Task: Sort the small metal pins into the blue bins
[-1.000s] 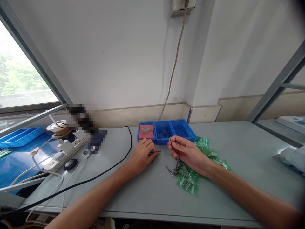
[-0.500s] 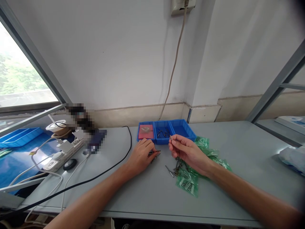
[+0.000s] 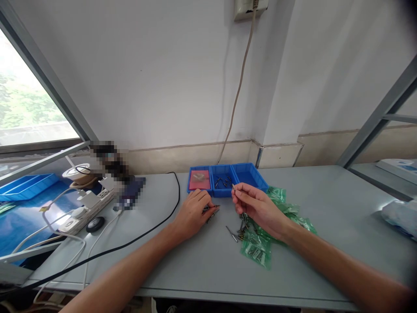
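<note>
In the head view, the right hand [image 3: 252, 204] pinches a small metal pin [image 3: 233, 187] in front of the blue trays [image 3: 249, 177]; the left hand's [image 3: 194, 211] fingers close narrowly on metal pins [image 3: 213, 212] over the table [image 3: 189, 265]

Bags [image 3: 256, 249] translucent green; trays [image 3: 249, 176] plain blue; tabletop [image 3: 195, 265] grey.

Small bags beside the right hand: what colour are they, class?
Translucent green; the head view shows the bags best.
</note>
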Demonstrator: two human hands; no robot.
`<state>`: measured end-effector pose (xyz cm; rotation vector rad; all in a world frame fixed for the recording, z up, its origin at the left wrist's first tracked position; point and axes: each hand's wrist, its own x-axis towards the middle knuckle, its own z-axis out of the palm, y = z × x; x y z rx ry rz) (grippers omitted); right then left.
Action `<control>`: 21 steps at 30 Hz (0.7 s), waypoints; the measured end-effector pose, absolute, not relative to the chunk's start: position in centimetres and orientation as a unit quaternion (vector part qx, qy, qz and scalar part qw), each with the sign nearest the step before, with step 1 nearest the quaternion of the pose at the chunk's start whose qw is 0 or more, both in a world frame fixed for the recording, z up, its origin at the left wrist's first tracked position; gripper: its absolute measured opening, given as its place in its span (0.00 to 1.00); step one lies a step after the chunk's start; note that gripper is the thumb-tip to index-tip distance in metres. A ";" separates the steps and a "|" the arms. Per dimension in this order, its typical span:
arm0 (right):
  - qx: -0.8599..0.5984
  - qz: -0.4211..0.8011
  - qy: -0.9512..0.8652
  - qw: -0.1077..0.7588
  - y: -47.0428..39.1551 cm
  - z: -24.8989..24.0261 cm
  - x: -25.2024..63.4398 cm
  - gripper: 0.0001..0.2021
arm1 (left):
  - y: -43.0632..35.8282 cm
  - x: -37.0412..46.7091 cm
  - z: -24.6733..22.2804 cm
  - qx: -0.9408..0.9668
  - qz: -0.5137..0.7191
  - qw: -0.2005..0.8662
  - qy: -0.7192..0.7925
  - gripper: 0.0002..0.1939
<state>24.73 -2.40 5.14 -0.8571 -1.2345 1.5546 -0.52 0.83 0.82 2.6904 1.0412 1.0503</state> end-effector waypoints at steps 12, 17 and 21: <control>-0.379 0.583 -0.529 0.487 -2.4 5.2 24.5 0.17 | 1.1 -0.6 0.8 0.886 0.325 0.029 0.330 0.15; -0.432 0.438 -0.622 0.485 -2.2 4.4 24.6 0.14 | 1.0 -0.6 1.0 0.888 0.313 0.040 0.335 0.15; -0.432 0.408 -0.644 0.482 -2.2 3.8 24.6 0.13 | 1.0 -0.5 1.0 0.888 0.309 0.044 0.338 0.15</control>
